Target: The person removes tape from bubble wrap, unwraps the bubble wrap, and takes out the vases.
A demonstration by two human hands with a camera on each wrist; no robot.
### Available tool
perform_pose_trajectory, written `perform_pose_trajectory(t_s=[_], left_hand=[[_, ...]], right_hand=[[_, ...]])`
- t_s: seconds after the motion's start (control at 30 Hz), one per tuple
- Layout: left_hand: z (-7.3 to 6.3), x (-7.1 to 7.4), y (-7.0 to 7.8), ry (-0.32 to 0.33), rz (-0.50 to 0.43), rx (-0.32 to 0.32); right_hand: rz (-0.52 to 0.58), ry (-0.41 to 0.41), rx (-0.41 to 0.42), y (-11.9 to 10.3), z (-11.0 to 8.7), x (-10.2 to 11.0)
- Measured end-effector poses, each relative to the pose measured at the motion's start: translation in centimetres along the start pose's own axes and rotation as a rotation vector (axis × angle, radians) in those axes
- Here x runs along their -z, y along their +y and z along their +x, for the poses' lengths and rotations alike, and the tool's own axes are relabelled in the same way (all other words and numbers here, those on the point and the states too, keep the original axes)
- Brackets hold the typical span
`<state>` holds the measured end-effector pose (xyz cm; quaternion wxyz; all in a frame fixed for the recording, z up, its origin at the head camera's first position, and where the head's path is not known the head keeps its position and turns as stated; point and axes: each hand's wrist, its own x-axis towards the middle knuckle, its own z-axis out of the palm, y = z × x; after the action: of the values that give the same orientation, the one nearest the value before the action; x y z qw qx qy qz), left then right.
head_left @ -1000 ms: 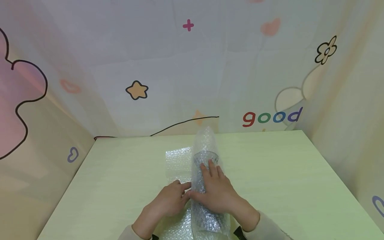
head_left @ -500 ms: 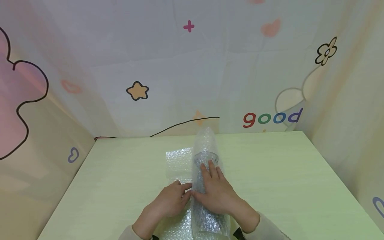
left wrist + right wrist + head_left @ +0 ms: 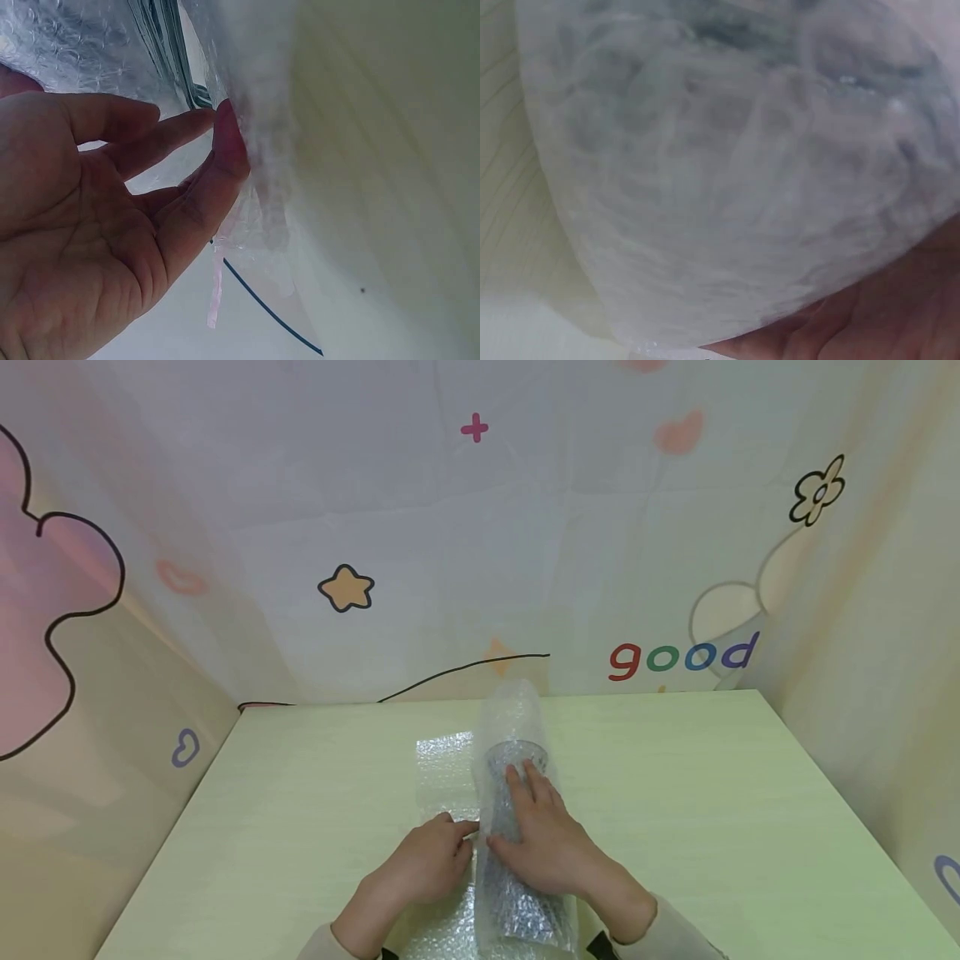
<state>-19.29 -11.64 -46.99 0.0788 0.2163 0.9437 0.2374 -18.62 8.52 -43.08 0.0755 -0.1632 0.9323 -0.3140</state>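
A tall, clear glass vessel, like a vase with a round rim, lies inside a roll of bubble wrap (image 3: 510, 710). Its ribbed wall shows through the wrap in the left wrist view. My right hand (image 3: 546, 843) rests on top of the roll, fingers spread and pointing away; the thumb lies along the left side. Beside the roll, my left hand (image 3: 435, 856) touches the wrap's left edge with its fingertips, fingers slightly bent. A flat stretch of bubble wrap (image 3: 444, 768) extends left from under the roll. In the right wrist view the wrapped glass (image 3: 727, 195) fills most of the picture, blurred.
The pale green tabletop (image 3: 712, 810) spreads out on both sides of the roll. A printed curtain (image 3: 420, 510) stands behind the back edge and along both sides. Part of the wrap runs toward the front edge of the view.
My right hand has shifted slightly right on the roll, and its thumb has moved away from the left hand. The wrap bulges a little further left near the top. My left hand stays nearly still.
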Motion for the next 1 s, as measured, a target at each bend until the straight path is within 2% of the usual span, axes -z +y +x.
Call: perform_pose_trajectory(t_s=[0.4, 0.73, 1.0], left_hand=[[0.0, 0.0, -0.1, -0.020, -0.008, 0.023], [-0.2, 0.2, 0.1, 0.003, 0.001, 0.012], [-0.2, 0.4, 0.1, -0.022, -0.040, 0.021]], right_hand=[[0.052, 0.016, 0.012, 0.5, 0.1, 0.5], [0.099, 0.033, 0.048, 0.8, 0.1, 1.1], [0.115, 0.049, 0.053, 0.9, 0.0, 1.4]])
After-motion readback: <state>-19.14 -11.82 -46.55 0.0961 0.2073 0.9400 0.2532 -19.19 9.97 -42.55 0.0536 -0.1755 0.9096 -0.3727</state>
